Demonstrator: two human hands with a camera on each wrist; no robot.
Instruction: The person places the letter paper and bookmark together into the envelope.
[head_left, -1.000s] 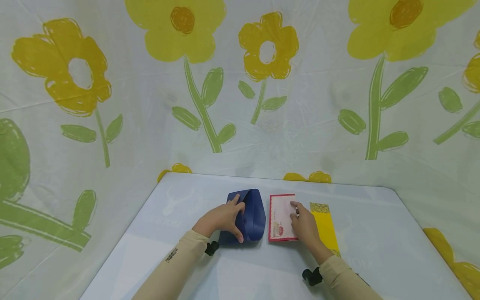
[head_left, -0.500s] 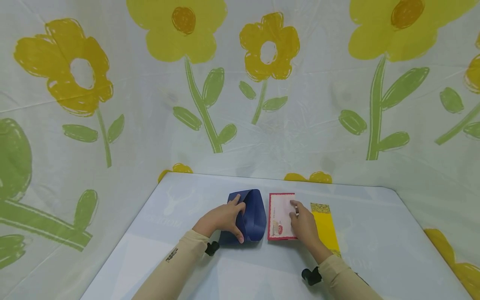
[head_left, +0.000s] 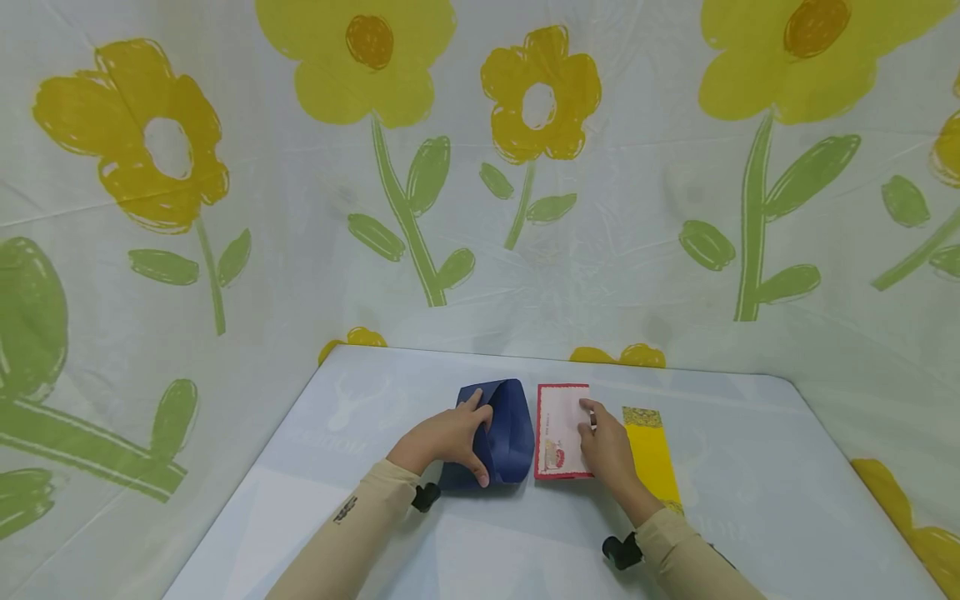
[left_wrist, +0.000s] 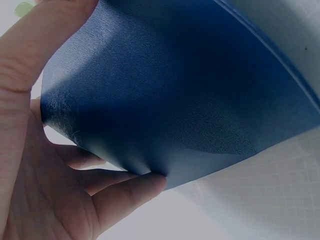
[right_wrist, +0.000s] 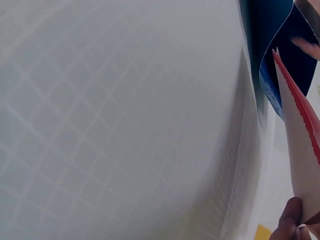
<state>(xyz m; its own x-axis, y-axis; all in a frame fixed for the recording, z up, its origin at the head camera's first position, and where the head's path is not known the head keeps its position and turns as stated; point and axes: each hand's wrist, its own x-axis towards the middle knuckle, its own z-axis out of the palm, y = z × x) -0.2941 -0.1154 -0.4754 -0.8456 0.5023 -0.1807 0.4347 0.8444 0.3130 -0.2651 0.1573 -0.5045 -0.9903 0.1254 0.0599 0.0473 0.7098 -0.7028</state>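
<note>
A dark blue envelope [head_left: 514,437] gapes toward the right in the head view. My left hand [head_left: 450,435] grips it across its left part, thumb toward the near edge and fingers toward the far edge. In the left wrist view the fingertips press the side of the envelope [left_wrist: 150,95] and bend it. Just right of its mouth, my right hand [head_left: 609,450] pinches a folded white card [head_left: 558,425] with a red scalloped border by its right side. In the right wrist view the leading corner of the card [right_wrist: 295,135] appears near the envelope's opening [right_wrist: 282,65]; contact is unclear.
A yellow strip [head_left: 651,454] with glittery gold ends lies on the pale table [head_left: 525,550], partly behind my right hand. A white curtain [head_left: 600,275] printed with yellow flowers stands beyond the table's far edge and to both sides. Each wrist wears a black camera.
The card has shifted slightly left and away from me with my right hand, narrowing the gap to the envelope. My left hand keeps its hold on the envelope.
</note>
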